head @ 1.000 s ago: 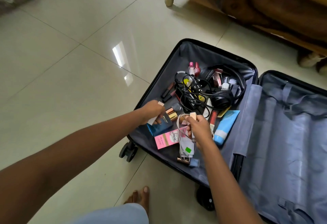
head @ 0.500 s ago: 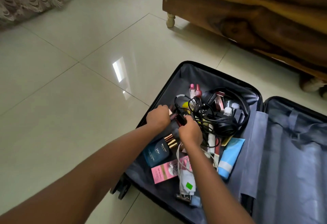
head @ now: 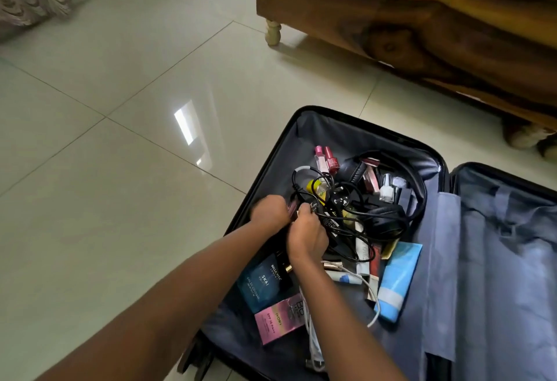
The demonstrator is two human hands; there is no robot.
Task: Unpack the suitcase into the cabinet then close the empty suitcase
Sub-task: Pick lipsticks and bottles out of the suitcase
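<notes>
Suitcase: the black hard-shell suitcase (head: 361,139) lies open flat on the pale glossy tile floor (head: 120,154), both shells lined in grey.
Left shell: loaded. A tangle of black cables (head: 346,231) and black over-ear headphones (head: 422,194) fill its middle. Pink and red nail-polish bottles (head: 327,162) lie toward the far edge. A dark blue perfume box (head: 263,282) and a pink cardboard carton (head: 278,322) sit by the near-left corner. A light blue squeeze tube (head: 398,284) and a white cable (head: 372,296) lie along the hinge edge.
Right shell: only grey lining and straps show, and part of it is out of frame.
Right hand (head: 307,234): fingers curled, pinching a small black labelled tube (head: 313,208) at the tangle's left rim.
Left hand (head: 269,210): blurred, beside the shell's left edge and against the right hand. I cannot tell whether it grips anything.
Step in hand: probably gathering small cosmetics to carry to the cabinet.
Doing it well: work each piece clear of the cable loops before lifting, or the tangle may drag bottles along. Take a secure handful, not an overfull one.
Progress: early. The left shell holds plenty, so closing is far off.
Surroundings: brown wooden furniture on turned feet (head: 422,34) stands beyond the far edge. I cannot tell whether it is the cabinet.
</notes>
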